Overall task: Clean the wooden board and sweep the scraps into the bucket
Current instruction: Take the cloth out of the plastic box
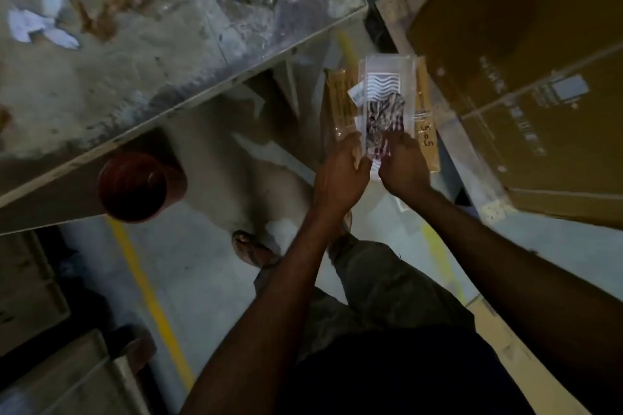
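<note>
From my station I read this as the fetching step, before any wiping. The wooden board, up and to the left of the clear container, is not yet cleaned. It looks grey, blotched and stained, with white paper scraps and brown crumbs strewn over its far-left part. The bucket, dark red and round, stands on the floor left of the container, tucked under the board's near edge, so sweepings could go straight over that edge. The left hand curls its fingers round the container's near-left rim and steadies it. Inside the container lies a striped cloth. The right hand bends its fingertips down onto the cloth's near end. Through the blur I think it pinches the fabric, though I cannot be sure. Right of the container rises a big cardboard box. The next move, as I judge it: lift the cloth out, turn left to the board, and wipe toward the bucket
</note>
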`<state>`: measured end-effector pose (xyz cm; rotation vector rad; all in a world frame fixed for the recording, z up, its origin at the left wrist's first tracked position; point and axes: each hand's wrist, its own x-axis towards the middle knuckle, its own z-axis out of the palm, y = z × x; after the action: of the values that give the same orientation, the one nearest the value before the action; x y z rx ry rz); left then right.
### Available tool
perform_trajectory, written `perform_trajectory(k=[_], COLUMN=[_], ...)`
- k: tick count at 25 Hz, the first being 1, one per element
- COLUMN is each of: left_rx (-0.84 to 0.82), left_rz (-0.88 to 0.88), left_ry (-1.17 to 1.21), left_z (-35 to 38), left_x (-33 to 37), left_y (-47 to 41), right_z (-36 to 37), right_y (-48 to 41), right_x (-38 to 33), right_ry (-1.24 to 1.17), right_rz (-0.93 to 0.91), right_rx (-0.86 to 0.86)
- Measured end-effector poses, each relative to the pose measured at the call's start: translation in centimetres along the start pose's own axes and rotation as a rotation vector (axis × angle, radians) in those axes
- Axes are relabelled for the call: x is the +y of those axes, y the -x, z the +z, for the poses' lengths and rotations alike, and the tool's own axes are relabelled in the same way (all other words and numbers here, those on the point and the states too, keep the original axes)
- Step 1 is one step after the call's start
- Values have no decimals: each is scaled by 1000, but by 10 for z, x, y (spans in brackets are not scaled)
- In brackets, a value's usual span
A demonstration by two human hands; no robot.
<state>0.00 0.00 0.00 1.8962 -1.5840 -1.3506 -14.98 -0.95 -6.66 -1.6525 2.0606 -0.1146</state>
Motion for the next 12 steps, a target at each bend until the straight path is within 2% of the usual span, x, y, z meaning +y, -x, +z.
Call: perform_trajectory(k=[6, 8, 10, 12], left_rx=[-50, -36, -39, -45], left_rz=[-52, -38, -45, -52], left_ry=[-12, 24, 51, 69], left_z=[22, 26, 31, 32], left_x=[-7, -12, -19, -20], left_y=[-25, -28, -31, -28], right_z=[35, 42, 43, 34], right_y=[-35, -44, -53, -54], right_x=[10, 12, 14, 16], right_ry=[266, 314, 273, 228], right_rz=[-96, -80, -41, -80], right_rx=[-173, -89, 13, 68])
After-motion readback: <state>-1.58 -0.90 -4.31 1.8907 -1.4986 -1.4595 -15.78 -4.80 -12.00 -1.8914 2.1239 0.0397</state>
